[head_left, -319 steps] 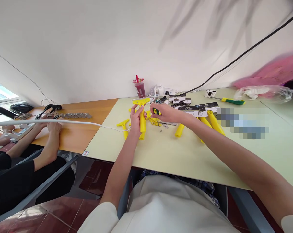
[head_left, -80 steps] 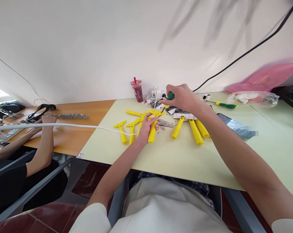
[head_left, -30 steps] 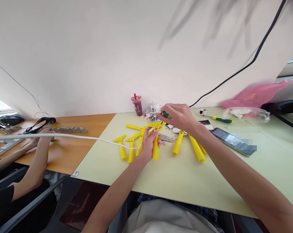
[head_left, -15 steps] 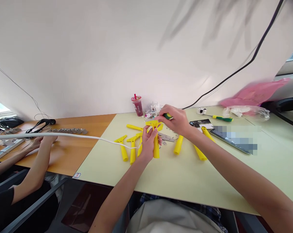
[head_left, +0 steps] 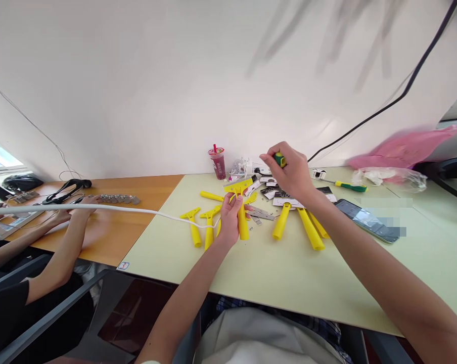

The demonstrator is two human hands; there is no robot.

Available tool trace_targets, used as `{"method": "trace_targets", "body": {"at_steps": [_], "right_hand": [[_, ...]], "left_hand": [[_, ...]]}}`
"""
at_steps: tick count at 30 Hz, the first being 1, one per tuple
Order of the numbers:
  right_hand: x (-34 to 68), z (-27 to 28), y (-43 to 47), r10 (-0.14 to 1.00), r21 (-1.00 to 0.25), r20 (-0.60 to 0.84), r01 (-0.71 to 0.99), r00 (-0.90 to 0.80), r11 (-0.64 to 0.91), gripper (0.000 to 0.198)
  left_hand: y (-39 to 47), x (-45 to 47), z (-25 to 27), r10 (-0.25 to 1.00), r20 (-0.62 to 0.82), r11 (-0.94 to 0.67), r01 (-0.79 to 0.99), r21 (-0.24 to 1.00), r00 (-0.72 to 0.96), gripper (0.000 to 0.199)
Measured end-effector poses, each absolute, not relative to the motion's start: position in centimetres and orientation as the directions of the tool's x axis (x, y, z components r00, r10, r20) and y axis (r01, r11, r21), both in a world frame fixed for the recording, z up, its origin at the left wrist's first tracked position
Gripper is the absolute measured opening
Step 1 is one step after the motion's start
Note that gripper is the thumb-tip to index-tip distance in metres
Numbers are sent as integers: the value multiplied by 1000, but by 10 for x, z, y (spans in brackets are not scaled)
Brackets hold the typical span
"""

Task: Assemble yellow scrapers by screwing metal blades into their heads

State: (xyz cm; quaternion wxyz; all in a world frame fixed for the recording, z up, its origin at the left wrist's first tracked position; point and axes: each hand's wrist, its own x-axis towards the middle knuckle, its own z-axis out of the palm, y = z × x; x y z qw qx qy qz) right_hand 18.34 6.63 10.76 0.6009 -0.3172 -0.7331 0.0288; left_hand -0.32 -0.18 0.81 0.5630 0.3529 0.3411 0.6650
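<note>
Scraper [head_left: 243, 227], yellow, sits in the left hand [head_left: 230, 215] and is the landmark for every place below. Left fingers closed round its handle just under the head, thumb on top. Long axis of the scraper runs away from the wearer, head toward the wall, handle end toward the body; wide head lies crosswise, its right end a bit farther off. Pale strip shows along the head's far edge, probably metal.

Right hand [head_left: 291, 171] hangs to the right of the scraper and on its wall side, apart from it, not touching. Right fingers curled shut around a green and yellow screwdriver handle [head_left: 279, 160]; shaft not clear, so cannot tell which way the tip points. Key relation: scraper head lies left of the right fingers and nearer the wearer, with a gap between. Left hand is the nearer one, already in contact.

Around the scraper: yellow scrapers [head_left: 194, 232] just left on the tabletop [head_left: 270, 288], handles mostly toward the wearer; more yellow handles [head_left: 311, 232] to the right, their upper ends by black and white cards [head_left: 285, 199]. Metal strips [head_left: 262, 214] just right, tiny bits near them, too small to name. Drink cup [head_left: 217, 164] beyond it, slightly left; phone [head_left: 367, 221] well to the right
</note>
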Motion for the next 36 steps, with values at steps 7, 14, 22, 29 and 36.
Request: {"method": "trace_targets", "body": {"at_steps": [7, 14, 22, 29, 36], "right_hand": [[240, 89, 127, 884, -531, 457, 765, -103, 364, 34], [247, 43, 160, 959, -313, 130, 908, -250, 279, 31], [231, 13, 169, 969, -223, 67, 943, -238, 247, 40], [233, 1, 183, 994, -219, 48, 970, -100, 108, 47], [232, -7, 194, 1000, -318, 28, 948, -9, 17, 47]], "left_hand": [[-4, -12, 14, 961, 271, -258, -506, 823, -48, 58], [-1, -14, 11, 948, 312, -301, -483, 822, -58, 53], [4, -16, 6, 911, 366, -413, -396, 820, -192, 48], [0, -15, 9, 897, 384, -438, -323, 839, -219, 46], [-6, -12, 14, 941, 320, -339, -367, 866, -112, 44]]}}
